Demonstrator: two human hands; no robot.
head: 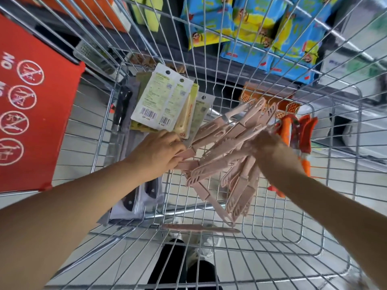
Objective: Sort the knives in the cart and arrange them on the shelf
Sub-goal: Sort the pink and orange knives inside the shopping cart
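Observation:
I look down into a wire shopping cart (326, 201). Both hands reach into a loose bundle of several pale pink sheathed knives (226, 155) in the cart's middle. My left hand (156, 152) grips the handle ends at the bundle's left. From the right, my right hand (270, 149) holds the upper part of the same bundle. One pink knife (201, 228) lies alone on the cart floor nearer me. Carded knives in cream and yellow packs (165, 101) lie at the far left, orange-handled knives (301, 137) at the right, black-handled packed knives (134, 197) along the left wall.
A red warning flap (35, 114) hangs on the cart's left side. Beyond the cart stand shelves with blue and yellow packets (261, 32) and an orange item (270, 99). My shoes (201, 248) show through the cart floor.

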